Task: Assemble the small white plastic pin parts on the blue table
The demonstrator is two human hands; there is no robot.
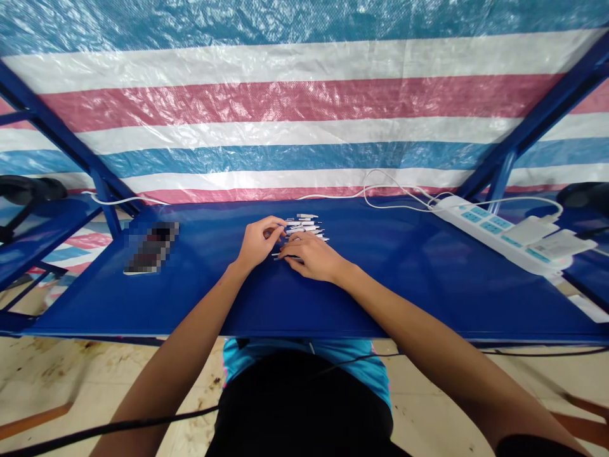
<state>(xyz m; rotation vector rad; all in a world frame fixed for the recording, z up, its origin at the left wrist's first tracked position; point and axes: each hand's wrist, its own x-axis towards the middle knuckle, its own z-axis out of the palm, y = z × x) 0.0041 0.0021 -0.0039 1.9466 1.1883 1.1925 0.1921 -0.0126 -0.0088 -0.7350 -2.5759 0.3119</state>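
Observation:
Several small white pen-like sticks (305, 227) lie in a loose pile at the middle of the blue table (409, 279). My left hand (257, 242) rests at the pile's left edge, fingers curled, its fingertips touching one of the sticks. My right hand (311, 256) lies flat on the near part of the pile, fingers pointing left and covering a few sticks. Whether either hand truly grips a stick is hard to tell.
A blurred phone-like object (151, 249) lies on the table's left part. A white power strip (499, 233) with plugged adapters and white cables (394, 190) sits at the right. Blue frame bars (533, 120) and a striped tarp (295, 101) stand behind.

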